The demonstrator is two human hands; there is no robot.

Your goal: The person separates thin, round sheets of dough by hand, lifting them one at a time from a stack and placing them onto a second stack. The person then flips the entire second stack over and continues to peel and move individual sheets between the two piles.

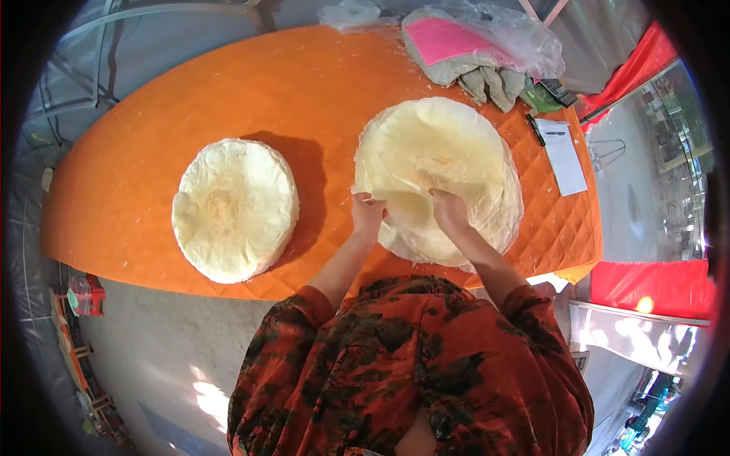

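A broad stack of thin, round, pale cream flatbread-like sheets [464, 148] lies on the orange-covered table in front of me. My left hand [369, 214] is closed in a pinch at the stack's left edge, on the rim of the top sheet. Over the stack's near half, my right hand [450, 211] pinches a raised fold of that same sheet. Between the two hands the sheet is lifted a little and casts a shadow. A second, smaller stack of pale round sheets [232, 205], browned in its middle, stands to the left, apart from both hands.
An orange quilted cloth [334, 91] covers the table. At the back right are a clear plastic bag [525, 38], a pink piece [445, 39], grey cloth [498, 87] and a calculator-like device [557, 91]. White paper [561, 156] with pens lies at the right edge.
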